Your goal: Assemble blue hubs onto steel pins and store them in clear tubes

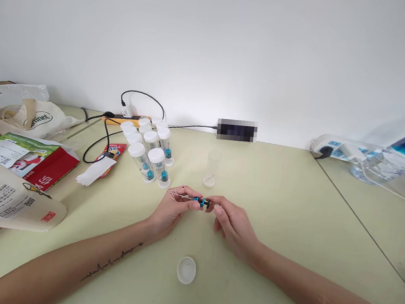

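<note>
My left hand pinches a small blue-and-black piece between thumb and fingers. Thin metal prongs stick out of it to the left, over the fingers. At its black right end are the fingers of my right hand, curled, with the index fingertip touching it. Just beyond the hands an uncapped clear tube stands upright, a thin sliver at its bottom. Nearer me lies a round white cap, hollow side up.
Several white-capped clear tubes with blue pieces inside stand at the back left. Left are a red packet, a paper cup and a red box. A phone-like dark device leans by the wall; a water bottle lies right.
</note>
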A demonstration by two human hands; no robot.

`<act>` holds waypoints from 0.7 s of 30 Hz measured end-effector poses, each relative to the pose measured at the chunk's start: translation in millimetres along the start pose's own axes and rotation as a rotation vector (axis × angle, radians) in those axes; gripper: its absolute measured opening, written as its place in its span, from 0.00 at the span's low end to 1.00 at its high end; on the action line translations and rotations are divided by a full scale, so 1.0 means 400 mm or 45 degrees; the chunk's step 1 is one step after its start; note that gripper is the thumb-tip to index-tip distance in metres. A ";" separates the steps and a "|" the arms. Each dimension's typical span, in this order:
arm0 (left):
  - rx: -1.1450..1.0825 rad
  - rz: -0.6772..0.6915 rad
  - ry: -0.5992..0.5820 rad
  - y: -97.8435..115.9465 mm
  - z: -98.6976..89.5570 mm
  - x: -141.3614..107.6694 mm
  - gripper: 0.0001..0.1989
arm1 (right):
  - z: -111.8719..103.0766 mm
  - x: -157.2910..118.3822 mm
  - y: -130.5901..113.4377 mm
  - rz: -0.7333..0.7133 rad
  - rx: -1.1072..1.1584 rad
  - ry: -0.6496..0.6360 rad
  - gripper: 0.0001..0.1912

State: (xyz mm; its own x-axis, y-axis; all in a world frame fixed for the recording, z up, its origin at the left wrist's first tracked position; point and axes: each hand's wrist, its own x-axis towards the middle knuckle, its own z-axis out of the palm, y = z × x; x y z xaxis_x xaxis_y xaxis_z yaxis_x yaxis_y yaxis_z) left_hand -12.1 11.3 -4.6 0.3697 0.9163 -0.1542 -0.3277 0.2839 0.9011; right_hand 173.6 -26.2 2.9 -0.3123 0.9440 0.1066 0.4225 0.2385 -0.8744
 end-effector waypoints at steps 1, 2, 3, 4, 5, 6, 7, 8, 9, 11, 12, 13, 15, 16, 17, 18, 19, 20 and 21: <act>0.001 -0.001 -0.006 0.000 0.000 0.000 0.10 | 0.000 0.000 0.000 0.002 -0.004 -0.004 0.20; -0.001 0.001 -0.012 -0.001 -0.001 0.000 0.09 | 0.000 0.001 0.000 0.004 -0.004 -0.002 0.20; -0.005 0.006 -0.019 -0.002 -0.002 0.001 0.09 | -0.001 0.001 0.000 0.004 -0.002 0.003 0.19; -0.008 0.015 -0.026 -0.003 -0.003 0.001 0.09 | -0.001 0.001 -0.001 0.000 -0.001 0.008 0.19; -0.011 0.026 -0.032 -0.004 -0.003 0.001 0.08 | -0.001 0.002 -0.001 -0.008 -0.003 0.010 0.19; -0.014 0.038 -0.036 -0.004 -0.004 0.002 0.08 | -0.001 0.002 -0.001 -0.016 -0.008 0.009 0.19; -0.015 0.046 -0.038 -0.005 -0.005 0.002 0.08 | -0.001 0.002 -0.001 -0.023 -0.013 0.008 0.19; -0.016 0.050 -0.038 -0.006 -0.005 0.002 0.08 | -0.001 0.002 -0.001 -0.023 -0.014 0.008 0.19; -0.015 0.051 -0.038 -0.006 -0.005 0.003 0.08 | -0.001 0.002 -0.001 -0.019 -0.008 0.007 0.19; -0.015 0.052 -0.039 -0.006 -0.006 0.003 0.08 | -0.001 0.002 0.000 -0.009 0.012 0.005 0.19; -0.016 0.051 -0.042 -0.006 -0.006 0.003 0.07 | -0.001 0.002 0.000 -0.009 0.015 -0.002 0.19; -0.017 0.048 -0.048 -0.006 -0.007 0.003 0.07 | -0.001 0.002 0.000 -0.013 0.012 -0.010 0.18; -0.018 0.041 -0.059 -0.005 -0.008 0.004 0.07 | -0.002 0.002 0.000 -0.024 -0.002 -0.017 0.18; -0.019 0.040 -0.061 -0.005 -0.009 0.004 0.07 | -0.002 0.001 0.000 -0.027 -0.005 -0.009 0.18; -0.018 0.040 -0.061 -0.005 -0.009 0.004 0.07 | -0.002 0.001 0.000 -0.030 -0.004 0.004 0.17; -0.016 0.040 -0.062 -0.006 -0.010 0.004 0.07 | -0.002 0.001 0.000 -0.034 0.000 0.017 0.17; -0.015 0.041 -0.061 -0.006 -0.010 0.004 0.07 | -0.002 0.000 -0.001 -0.038 0.002 0.022 0.17; -0.014 0.043 -0.061 -0.007 -0.010 0.004 0.07 | -0.002 0.000 -0.001 -0.041 0.001 0.019 0.17; -0.013 0.043 -0.061 -0.007 -0.010 0.004 0.07 | -0.003 0.000 -0.002 -0.043 -0.001 0.009 0.17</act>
State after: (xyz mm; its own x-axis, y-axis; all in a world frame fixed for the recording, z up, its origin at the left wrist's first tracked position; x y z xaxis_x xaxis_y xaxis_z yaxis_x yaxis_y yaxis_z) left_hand -14.1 13.1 -9.1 0.3998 0.9107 -0.1042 -0.3497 0.2566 0.9011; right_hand 174.1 -26.2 4.0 -0.3200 0.9371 0.1395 0.4128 0.2704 -0.8697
